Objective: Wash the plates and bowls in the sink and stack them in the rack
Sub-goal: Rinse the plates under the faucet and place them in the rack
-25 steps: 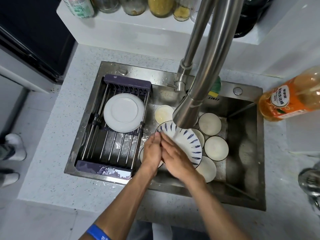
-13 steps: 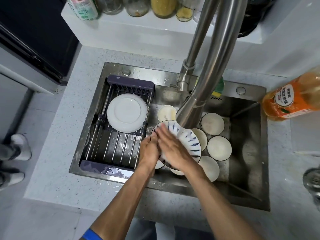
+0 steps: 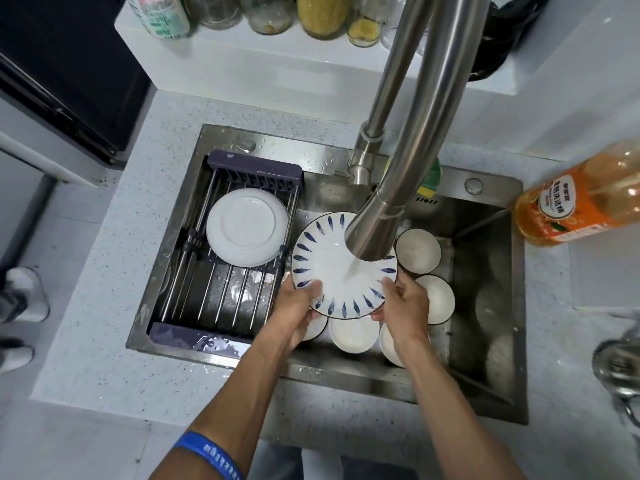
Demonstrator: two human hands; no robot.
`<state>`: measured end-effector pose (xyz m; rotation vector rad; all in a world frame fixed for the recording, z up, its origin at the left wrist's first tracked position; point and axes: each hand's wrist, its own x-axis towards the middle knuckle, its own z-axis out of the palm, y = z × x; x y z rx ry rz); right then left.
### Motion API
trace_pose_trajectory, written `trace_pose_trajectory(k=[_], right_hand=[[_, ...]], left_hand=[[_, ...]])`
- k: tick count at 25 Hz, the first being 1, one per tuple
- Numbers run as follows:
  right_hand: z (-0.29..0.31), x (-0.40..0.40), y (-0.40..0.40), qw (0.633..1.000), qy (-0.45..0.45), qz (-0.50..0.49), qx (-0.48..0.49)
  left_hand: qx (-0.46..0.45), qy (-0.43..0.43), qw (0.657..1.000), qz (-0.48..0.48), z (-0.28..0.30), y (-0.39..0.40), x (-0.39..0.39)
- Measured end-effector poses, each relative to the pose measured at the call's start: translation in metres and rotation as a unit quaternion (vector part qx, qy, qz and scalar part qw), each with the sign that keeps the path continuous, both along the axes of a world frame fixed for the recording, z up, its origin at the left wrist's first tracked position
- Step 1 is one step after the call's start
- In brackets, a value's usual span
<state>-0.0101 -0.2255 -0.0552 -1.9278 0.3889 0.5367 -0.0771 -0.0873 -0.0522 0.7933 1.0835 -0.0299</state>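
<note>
A steel sink sits in a speckled white counter, with jars on a shelf at the top of the frame and an orange bottle at the right edge. In the centre, under water from the tap, the left hand and right hand hold the blue-patterned plate by its lower rim, thumbs on top and fingers curled beneath. It is above white bowls, and a white plate lies in the rack to the left.
</note>
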Motion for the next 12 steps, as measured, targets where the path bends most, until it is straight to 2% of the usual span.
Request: trace_pose_trajectory(k=[1,3,5,7,9,12], right_hand=[[-0.001,-0.012,0.003,0.999,0.003,-0.028,0.026],[-0.003,-0.026,0.009,0.986,0.07,-0.101,0.111],[-0.004,-0.019,0.011,0.974,0.118,-0.144,0.131],[-0.009,-0.013,0.014,0.98,0.098,-0.131,0.111],[-0.009,-0.018,0.017,0.974,0.132,-0.132,0.126],[-0.008,-0.007,0.012,0.977,0.167,-0.083,0.107]], left_hand=[[0.031,0.022,0.999,0.026,0.0,-0.011,0.001],[0.038,0.024,0.997,0.055,0.008,-0.017,0.003],[0.064,0.022,0.998,-0.019,0.012,-0.003,0.005],[0.148,0.021,0.987,-0.059,0.011,0.009,0.006],[0.202,0.024,0.979,-0.004,0.016,0.009,0.002],[0.147,-0.001,0.986,-0.076,0.009,0.014,-0.001]])
